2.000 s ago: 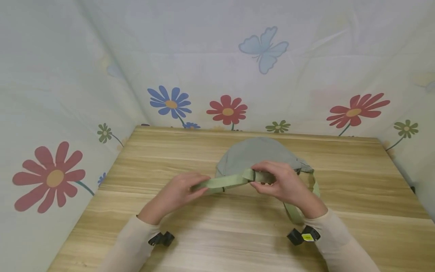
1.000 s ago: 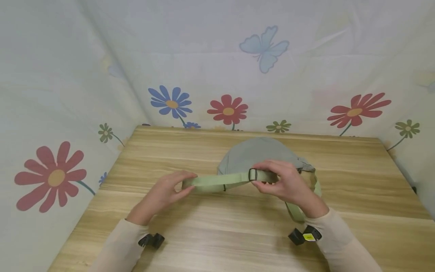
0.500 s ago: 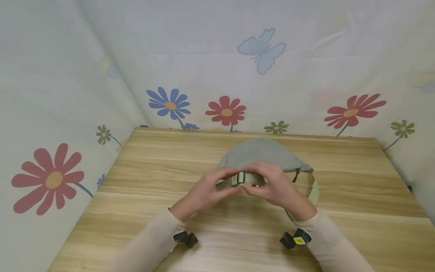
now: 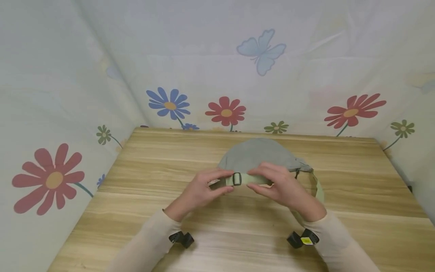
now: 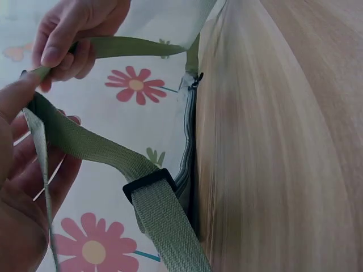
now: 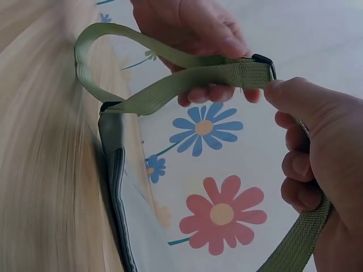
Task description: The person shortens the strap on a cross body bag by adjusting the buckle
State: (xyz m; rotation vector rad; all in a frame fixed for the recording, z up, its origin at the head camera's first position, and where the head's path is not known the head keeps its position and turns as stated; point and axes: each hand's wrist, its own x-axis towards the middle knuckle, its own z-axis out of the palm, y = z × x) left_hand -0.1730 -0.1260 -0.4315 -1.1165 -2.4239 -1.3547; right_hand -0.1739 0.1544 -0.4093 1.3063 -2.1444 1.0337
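A grey waist bag (image 4: 258, 153) sits on the wooden table, its zipped edge toward me. Its light green webbing strap (image 4: 254, 180) is lifted off the table in front of it. On the strap, a black slider buckle (image 4: 237, 178) lies between the two hands. My left hand (image 4: 201, 187) pinches the strap just left of that buckle, thumb and fingers at its edges. To the right, my right hand (image 4: 280, 187) pinches the strap between thumb and fingers. The left wrist view shows another black buckle (image 5: 150, 184) lower on the webbing. In the right wrist view, the strap loops (image 6: 85, 56) back to the bag's end.
The wooden table (image 4: 142, 181) reaches to a pale fabric backdrop (image 4: 204, 56) printed with flowers and a butterfly. A slack length of strap (image 4: 318, 190) hangs from the bag's right end, partly behind the right wrist. A black zip pull (image 4: 297, 173) dangles nearby.
My left hand drew strap out leftward, then came back right to the slider buckle. My right hand has since slid right off the buckle along the strap, leaving the buckle exposed between the hands.
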